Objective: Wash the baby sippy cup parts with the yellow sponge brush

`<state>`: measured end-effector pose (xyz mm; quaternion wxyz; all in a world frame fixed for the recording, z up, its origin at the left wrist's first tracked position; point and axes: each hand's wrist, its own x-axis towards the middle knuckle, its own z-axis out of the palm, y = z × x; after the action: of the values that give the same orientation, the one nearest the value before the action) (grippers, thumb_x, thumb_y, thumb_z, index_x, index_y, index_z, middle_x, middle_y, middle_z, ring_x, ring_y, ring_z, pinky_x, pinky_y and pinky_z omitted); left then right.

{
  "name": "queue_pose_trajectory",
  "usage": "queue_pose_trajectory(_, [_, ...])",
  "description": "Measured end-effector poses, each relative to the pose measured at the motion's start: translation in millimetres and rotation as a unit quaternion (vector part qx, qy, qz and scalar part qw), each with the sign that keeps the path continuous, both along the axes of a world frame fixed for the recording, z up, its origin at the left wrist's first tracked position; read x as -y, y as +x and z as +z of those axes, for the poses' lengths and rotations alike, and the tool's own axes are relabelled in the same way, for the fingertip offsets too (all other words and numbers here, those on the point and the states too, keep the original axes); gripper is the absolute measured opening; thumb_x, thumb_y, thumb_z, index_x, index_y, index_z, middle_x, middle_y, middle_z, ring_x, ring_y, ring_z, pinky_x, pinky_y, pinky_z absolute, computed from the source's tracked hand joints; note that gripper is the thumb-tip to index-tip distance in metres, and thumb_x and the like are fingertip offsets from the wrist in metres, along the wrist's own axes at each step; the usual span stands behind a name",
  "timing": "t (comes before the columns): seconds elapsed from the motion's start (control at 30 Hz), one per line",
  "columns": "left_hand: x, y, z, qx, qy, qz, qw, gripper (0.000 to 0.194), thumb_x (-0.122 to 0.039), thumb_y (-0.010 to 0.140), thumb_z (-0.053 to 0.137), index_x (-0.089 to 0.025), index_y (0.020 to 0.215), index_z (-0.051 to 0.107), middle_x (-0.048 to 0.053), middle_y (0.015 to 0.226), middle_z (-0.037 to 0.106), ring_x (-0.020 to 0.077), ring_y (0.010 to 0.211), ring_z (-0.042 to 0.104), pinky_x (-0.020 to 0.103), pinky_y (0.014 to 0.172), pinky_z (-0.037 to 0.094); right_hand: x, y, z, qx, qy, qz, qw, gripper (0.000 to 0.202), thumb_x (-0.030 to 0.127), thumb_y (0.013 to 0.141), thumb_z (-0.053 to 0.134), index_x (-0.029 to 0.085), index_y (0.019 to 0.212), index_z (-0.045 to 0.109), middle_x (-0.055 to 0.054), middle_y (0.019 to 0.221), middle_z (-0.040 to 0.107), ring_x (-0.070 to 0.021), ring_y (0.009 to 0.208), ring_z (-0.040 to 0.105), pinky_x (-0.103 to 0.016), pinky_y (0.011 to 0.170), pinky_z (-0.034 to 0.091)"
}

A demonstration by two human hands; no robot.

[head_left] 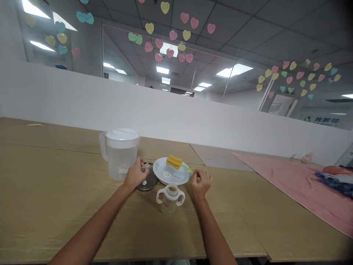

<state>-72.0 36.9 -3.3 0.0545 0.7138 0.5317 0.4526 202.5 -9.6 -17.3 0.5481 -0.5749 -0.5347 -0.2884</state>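
Observation:
My right hand [201, 183] is closed on the thin yellow-green handle of a sponge brush [174, 162]. Its yellow sponge head is over the far rim of a white plate [158, 173]; whether it touches the plate is unclear. In the fingers of my left hand [137, 172] is a small clear piece [146, 166], too small to name. A thin line runs from near it across the plate. Beneath that hand lies a dark round dish [151, 182] with a small white piece on it. A two-handled baby bottle [168, 204] stands upright between my forearms, its top uncovered.
A lidded clear pitcher [121, 158] with a handle stands just left of my left hand. Pink cloth [298, 184] covers the table's right side, with a blue and orange bundle [336, 178] on it. Behind the table [68, 195] rises a white wall with glass above.

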Motion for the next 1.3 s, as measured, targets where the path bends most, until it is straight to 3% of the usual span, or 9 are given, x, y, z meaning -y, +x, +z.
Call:
queue_pose_trajectory(0.13, [3, 1, -1.2, -0.174, 0.017, -0.021, 0.984, 0.011, -0.022, 0.074, 0.046, -0.020, 0.080, 0.054, 0.005, 0.074, 0.059, 0.0221, 0.076, 0.057, 0.030, 0.067, 0.041, -1, 1, -1.6, -0.005, -0.010, -0.011, 1.000, 0.017, 0.015, 0.077, 0.044, 0.018, 0.070, 0.059, -0.002, 0.068, 0.061, -0.0164, 0.068, 0.050, -0.030, 0.072, 0.028])
queue_pose_trajectory(0.33, [1, 4, -9.6, -0.276, -0.013, -0.103, 0.956, 0.016, -0.029, 0.075, 0.050, -0.019, 0.078, 0.061, 0.011, 0.080, 0.065, 0.0284, 0.083, 0.057, 0.036, 0.071, 0.041, -2, 0, -1.8, 0.000, -0.007, -0.012, 1.000, 0.017, 0.015, 0.076, 0.044, 0.018, 0.070, 0.060, -0.001, 0.067, 0.063, -0.0160, 0.067, 0.051, -0.029, 0.071, 0.028])
queue_pose_trajectory(0.57, [-1, 4, -15.3, -0.276, -0.007, -0.073, 0.958, 0.030, -0.031, 0.077, 0.048, -0.017, 0.100, 0.059, 0.012, 0.085, 0.065, 0.0279, 0.086, 0.058, 0.038, 0.080, 0.039, -1, -1, 0.6, 0.001, -0.029, -0.009, 1.000, 0.016, 0.015, 0.075, 0.044, 0.018, 0.069, 0.059, -0.002, 0.067, 0.061, -0.0157, 0.069, 0.050, -0.029, 0.071, 0.027])
queue_pose_trajectory(0.83, [2, 2, -13.5, -0.299, 0.018, -0.055, 0.953, 0.031, -0.036, 0.077, 0.049, -0.016, 0.098, 0.060, 0.014, 0.089, 0.065, 0.0324, 0.095, 0.055, 0.043, 0.081, 0.038, 7, -1, 2.9, 0.077, -0.023, -0.053, 0.995, 0.015, 0.016, 0.070, 0.048, 0.019, 0.059, 0.058, 0.000, 0.059, 0.058, -0.0151, 0.064, 0.044, -0.032, 0.075, 0.025])
queue_pose_trajectory(1.07, [6, 5, -8.5, -0.274, 0.067, -0.069, 0.957, 0.029, -0.032, 0.079, 0.046, -0.017, 0.099, 0.059, 0.012, 0.096, 0.066, 0.0292, 0.095, 0.055, 0.040, 0.079, 0.038, 5, 4, 0.1, 0.117, -0.031, -0.087, 0.989, 0.013, 0.017, 0.068, 0.051, 0.020, 0.061, 0.062, -0.001, 0.062, 0.058, -0.0163, 0.069, 0.044, -0.036, 0.080, 0.024])
queue_pose_trajectory(1.3, [4, 6, -8.7, -0.260, 0.087, -0.059, 0.960, 0.026, -0.034, 0.083, 0.043, -0.017, 0.089, 0.062, 0.010, 0.091, 0.067, 0.0266, 0.089, 0.058, 0.039, 0.079, 0.038, -1, 4, -2.7, 0.143, -0.043, -0.099, 0.984, 0.015, 0.016, 0.072, 0.052, 0.021, 0.069, 0.066, -0.001, 0.064, 0.058, -0.0163, 0.071, 0.044, -0.036, 0.081, 0.024])
